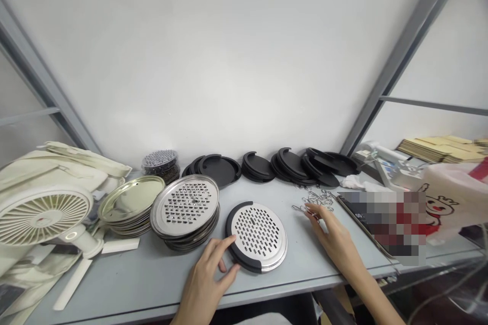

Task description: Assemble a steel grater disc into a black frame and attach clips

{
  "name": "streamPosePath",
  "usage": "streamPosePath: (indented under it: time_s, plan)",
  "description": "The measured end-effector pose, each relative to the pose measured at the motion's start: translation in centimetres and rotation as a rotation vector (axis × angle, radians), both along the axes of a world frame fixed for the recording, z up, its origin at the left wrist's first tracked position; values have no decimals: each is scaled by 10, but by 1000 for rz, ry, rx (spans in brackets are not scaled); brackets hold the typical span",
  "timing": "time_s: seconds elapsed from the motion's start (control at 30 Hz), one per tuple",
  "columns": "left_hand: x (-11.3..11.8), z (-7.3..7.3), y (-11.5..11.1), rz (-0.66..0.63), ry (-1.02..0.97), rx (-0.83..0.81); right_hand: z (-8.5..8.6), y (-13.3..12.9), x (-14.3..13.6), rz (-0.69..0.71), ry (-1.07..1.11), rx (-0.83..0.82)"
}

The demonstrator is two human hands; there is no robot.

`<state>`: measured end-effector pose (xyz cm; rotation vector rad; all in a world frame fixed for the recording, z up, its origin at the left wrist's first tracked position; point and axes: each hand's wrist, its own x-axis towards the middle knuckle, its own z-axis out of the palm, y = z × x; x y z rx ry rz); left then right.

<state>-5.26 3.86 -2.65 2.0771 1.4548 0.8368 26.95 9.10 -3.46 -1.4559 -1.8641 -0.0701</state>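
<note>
In front of me on the table lies a round metal grater plate (259, 228) with rows of slots, its left side set in a black curved rim (233, 250). My left hand (209, 274) grips that rim with thumb and forefinger. To the right, my right hand (333, 236) pinches a small wire clip (298, 208) at the edge of a loose pile of shiny metal clips (318, 198); its exact shape is partly hidden by the fingers. A stack of similar slotted plates (186, 207) stands left of the rimmed one.
Plain metal discs (131, 200) are stacked further left, beside a white fan (46, 216). Black round holders (221, 170) line the wall, with spiky grey discs (160, 160) at their left. A phone-like dark device (358, 213) and a white bag (452, 203) are at right.
</note>
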Motion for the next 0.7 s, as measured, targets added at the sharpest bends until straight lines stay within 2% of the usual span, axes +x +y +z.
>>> streamPosePath:
  time_s: [0.37, 0.7]
  plan:
    - [0, 2, -1, 15, 2, 1, 0, -2, 2, -21, 87, -65]
    - [-1, -5, 2, 20, -29, 83, -4, 0, 4, 32, 68, -82]
